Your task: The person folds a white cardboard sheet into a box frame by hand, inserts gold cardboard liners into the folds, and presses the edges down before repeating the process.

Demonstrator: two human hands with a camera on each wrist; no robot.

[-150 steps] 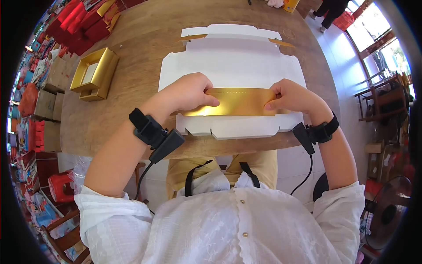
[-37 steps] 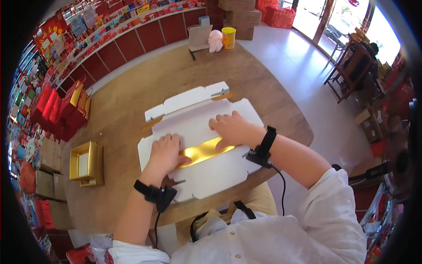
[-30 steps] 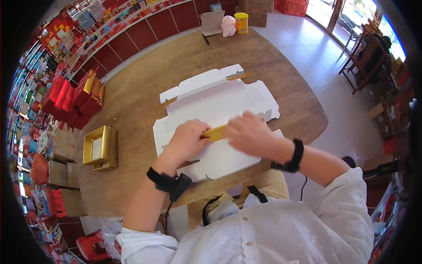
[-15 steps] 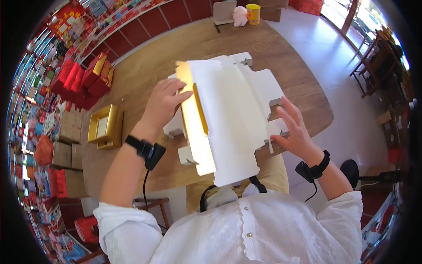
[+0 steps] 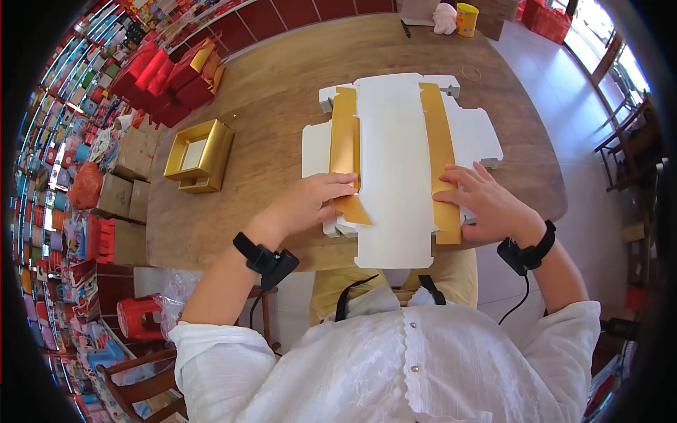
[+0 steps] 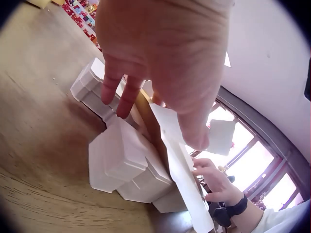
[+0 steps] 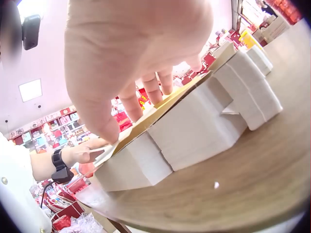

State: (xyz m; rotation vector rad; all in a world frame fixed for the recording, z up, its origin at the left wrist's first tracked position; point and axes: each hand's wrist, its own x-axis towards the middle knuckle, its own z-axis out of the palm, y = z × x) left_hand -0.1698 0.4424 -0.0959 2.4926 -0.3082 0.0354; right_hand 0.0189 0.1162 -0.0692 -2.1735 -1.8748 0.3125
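A stack of flat white card blanks (image 5: 395,169) lies on the wooden table, its long centre panel pointing at the person. Gold strips run along both sides of that panel: the left gold strip (image 5: 345,134) has a folded-up edge and a bent near end, the right gold strip (image 5: 441,141) lies flatter. My left hand (image 5: 303,204) touches the left strip near its bent end, fingers extended. With spread fingers my right hand (image 5: 493,206) rests on the right strip. In the left wrist view the left hand (image 6: 163,63) is over the stack's edge; the right wrist view shows the right hand (image 7: 131,63) likewise.
A gold open box (image 5: 199,155) stands on the table's left side, with red and gold bags (image 5: 169,81) behind it. At the far edge are a pink plush item (image 5: 444,19) and a yellow can (image 5: 466,20). A rubber band (image 5: 471,73) lies beyond the stack.
The top white blank has turned from a tilted, lifted position to lying lengthwise toward the person. Both gold strips now show face up, and the right hand has come down onto the right one.
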